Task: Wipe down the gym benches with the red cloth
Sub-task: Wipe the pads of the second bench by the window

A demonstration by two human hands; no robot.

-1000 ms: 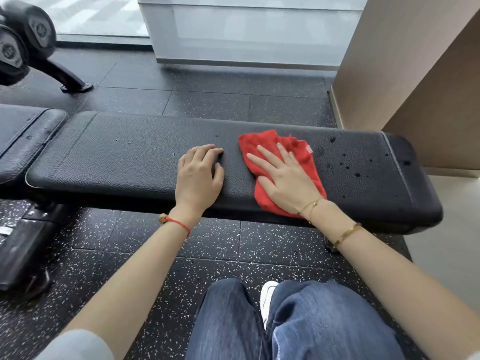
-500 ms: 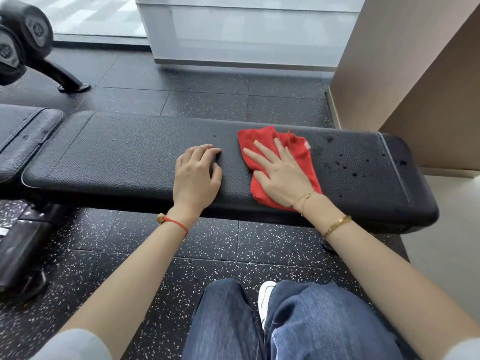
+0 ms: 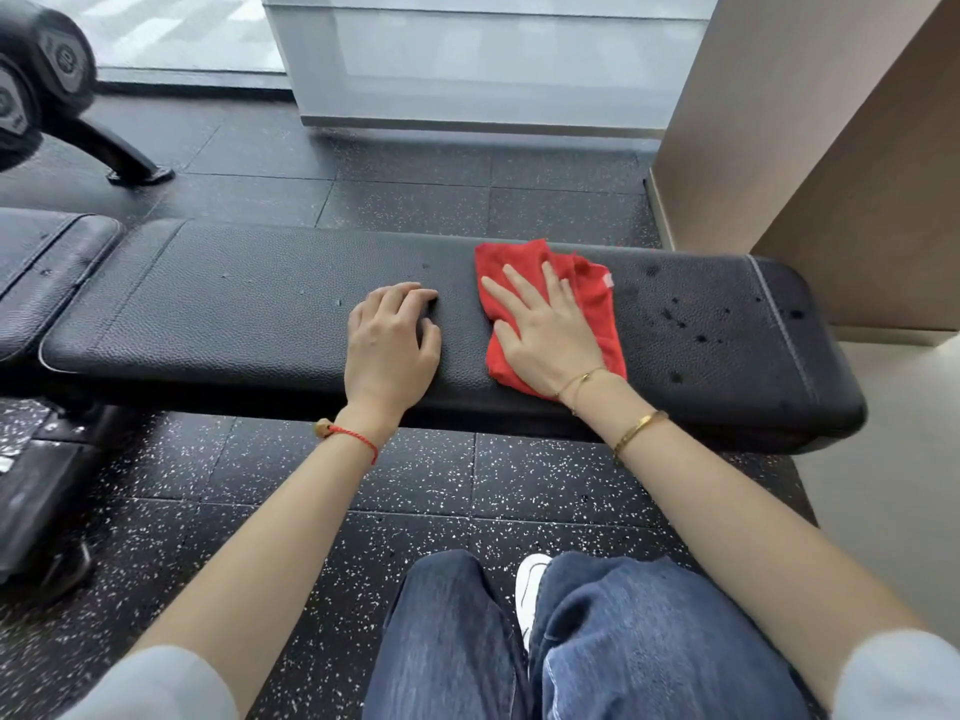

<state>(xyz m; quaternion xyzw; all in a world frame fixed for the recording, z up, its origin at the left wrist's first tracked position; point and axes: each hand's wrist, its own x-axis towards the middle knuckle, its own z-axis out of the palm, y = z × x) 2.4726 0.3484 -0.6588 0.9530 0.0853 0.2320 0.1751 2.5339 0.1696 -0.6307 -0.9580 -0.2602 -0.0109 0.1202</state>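
A long black padded gym bench runs across the view in front of me. The red cloth lies crumpled on its top, right of the middle. My right hand presses flat on the cloth with fingers spread. My left hand rests on the bare pad just left of the cloth, fingers curled down, holding nothing. Dark wet spots dot the pad to the right of the cloth.
A second black bench pad adjoins on the left, above its frame. A dumbbell rack stands at the far left. A beige wall block rises behind the bench's right end. My knees are below on the speckled floor.
My right hand has slid the red cloth away from me across the pad, toward the far edge. My left hand has stayed in place.
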